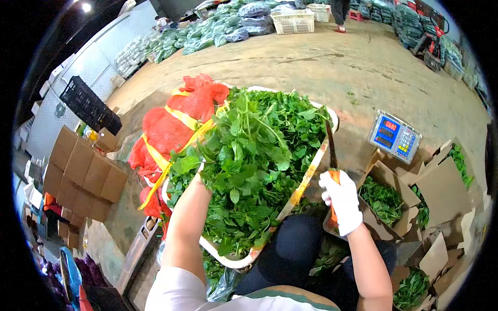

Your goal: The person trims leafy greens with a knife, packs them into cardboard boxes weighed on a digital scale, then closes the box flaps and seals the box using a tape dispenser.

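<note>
My right hand (343, 202), in a white glove, is wrapped round the orange handle of a knife (332, 150) whose dark blade points up, just right of the crate's rim. My left hand (202, 171) is mostly hidden by a bunch of leafy green herbs (241, 140) above the left part of the crate; its fingers do not show. The white crate (306, 176) is heaped with more of the same leaves (301, 122) and stands in front of my knees.
Red mesh sacks (171, 129) with yellow straps lie left of the crate. A digital scale (395, 136) and open cardboard boxes (384, 179) of greens stand at right. Behind are stacked cartons (83, 171), black crates (88, 103), bagged greens (207, 33) and a person's legs (340, 13).
</note>
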